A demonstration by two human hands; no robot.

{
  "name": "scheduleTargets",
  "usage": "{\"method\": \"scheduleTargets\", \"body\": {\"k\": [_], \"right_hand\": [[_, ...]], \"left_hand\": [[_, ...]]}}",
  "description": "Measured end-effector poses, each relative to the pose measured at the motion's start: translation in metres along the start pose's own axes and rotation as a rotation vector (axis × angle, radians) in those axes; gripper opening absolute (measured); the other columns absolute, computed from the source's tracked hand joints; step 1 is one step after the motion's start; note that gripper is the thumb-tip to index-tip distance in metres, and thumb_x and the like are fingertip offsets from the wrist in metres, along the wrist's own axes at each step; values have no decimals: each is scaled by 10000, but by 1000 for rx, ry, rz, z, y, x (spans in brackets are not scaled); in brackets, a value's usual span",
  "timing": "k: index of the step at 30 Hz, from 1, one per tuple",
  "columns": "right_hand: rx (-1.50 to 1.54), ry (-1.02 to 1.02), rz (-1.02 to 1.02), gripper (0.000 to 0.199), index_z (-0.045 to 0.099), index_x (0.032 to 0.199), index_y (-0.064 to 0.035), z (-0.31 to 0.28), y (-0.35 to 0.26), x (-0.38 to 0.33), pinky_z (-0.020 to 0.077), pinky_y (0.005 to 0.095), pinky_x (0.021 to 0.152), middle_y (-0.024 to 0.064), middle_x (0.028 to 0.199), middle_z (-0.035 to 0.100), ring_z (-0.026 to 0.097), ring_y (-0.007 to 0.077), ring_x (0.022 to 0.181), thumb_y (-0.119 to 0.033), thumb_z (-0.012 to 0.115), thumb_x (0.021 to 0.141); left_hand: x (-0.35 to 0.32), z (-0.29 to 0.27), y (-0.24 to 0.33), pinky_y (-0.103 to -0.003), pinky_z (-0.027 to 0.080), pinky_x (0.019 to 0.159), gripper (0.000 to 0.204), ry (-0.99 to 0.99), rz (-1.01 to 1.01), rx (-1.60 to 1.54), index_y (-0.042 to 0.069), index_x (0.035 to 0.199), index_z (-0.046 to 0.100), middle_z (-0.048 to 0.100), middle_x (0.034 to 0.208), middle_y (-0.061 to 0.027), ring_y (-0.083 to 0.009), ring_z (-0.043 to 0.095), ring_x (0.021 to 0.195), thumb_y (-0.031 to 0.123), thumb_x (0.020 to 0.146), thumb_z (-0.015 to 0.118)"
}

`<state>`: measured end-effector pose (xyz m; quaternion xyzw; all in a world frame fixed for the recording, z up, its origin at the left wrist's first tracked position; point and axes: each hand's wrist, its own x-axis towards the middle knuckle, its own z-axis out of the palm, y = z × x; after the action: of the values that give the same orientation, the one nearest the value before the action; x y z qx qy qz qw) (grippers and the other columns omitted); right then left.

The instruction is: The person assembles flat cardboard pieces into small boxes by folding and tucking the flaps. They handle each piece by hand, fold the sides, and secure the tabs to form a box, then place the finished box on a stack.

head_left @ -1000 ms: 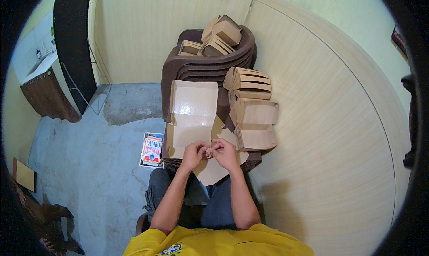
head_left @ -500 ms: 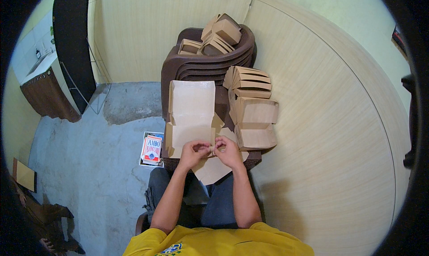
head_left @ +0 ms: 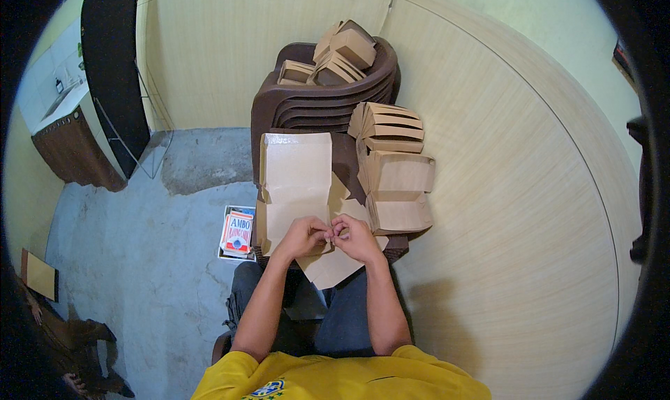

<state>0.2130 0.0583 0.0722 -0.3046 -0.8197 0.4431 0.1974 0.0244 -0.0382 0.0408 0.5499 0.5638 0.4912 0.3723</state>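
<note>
Flat brown carton (head_left: 296, 183) on stool, folded brown boxes (head_left: 394, 169) beside, red-blue packet (head_left: 237, 232) on floor

Matt brown cardboard box (head_left: 296, 183) (unglossed)

The fingertips of the left hand (head_left: 305, 236) and the right hand (head_left: 357, 239) met over the near edge of the flat cardboard box (head_left: 296, 183), so whatever they pinched there was covered and too small to make out. The stool (head_left: 347, 159) under the box was mostly hidden by it and by the folded boxes (head_left: 396, 173), and the stacked chairs (head_left: 324, 103) perhaps held more boxes behind those visible. The person's legs were cut short by the forearms and shirt.
</note>
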Motion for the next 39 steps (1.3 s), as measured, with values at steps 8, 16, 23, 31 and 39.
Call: {"method": "scheduleTargets", "body": {"k": [8, 16, 23, 31, 39], "right_hand": [[610, 144, 239, 321, 661, 1227, 29, 17, 12, 3, 633, 288, 706, 84, 961, 732, 734, 157, 845, 32, 797, 935], [555, 151, 209, 256, 683, 1160, 46, 41, 21, 13, 623, 274, 678, 54, 944, 696, 696, 133, 797, -3, 810, 943], [545, 177, 244, 304, 686, 1227, 49, 34, 42, 18, 607, 285, 757, 93, 1033, 729, 693, 129, 806, -120, 786, 994], [310, 155, 259, 461, 602, 1394, 38, 27, 20, 3, 596, 293, 621, 93, 1040, 679, 717, 159, 798, -78, 769, 980], [464, 738, -9, 311, 626, 1307, 30, 31, 51, 47, 605, 306, 600, 107, 1043, 682, 698, 171, 692, -29, 674, 1005]], "left_hand": [[-1, 25, 1, -358, 610, 835, 148, 320, -127, -247, -26, 1090, 744, 782, 997, -93, -173, 747, 916, 15, 947, 739], [-5, 33, -13, -363, 608, 820, 181, 408, -105, 125, -3, 1119, 752, 787, 998, -166, -232, 777, 907, 34, 948, 704], [-20, 28, 27, -474, 516, 1054, 414, 225, -58, 479, 57, 1273, 756, 772, 1164, -202, -315, 714, 1157, 279, 926, 715], [-39, -17, 42, -523, 347, 1249, 582, 594, 217, 643, 108, 1339, 719, 674, 1372, -153, -356, 553, 1399, 81, 758, 711], [-57, -67, 15, -458, 501, 1052, 257, 387, 125, 877, 87, 994, 815, 741, 1158, -79, -318, 635, 1197, 15, 768, 716]]}}
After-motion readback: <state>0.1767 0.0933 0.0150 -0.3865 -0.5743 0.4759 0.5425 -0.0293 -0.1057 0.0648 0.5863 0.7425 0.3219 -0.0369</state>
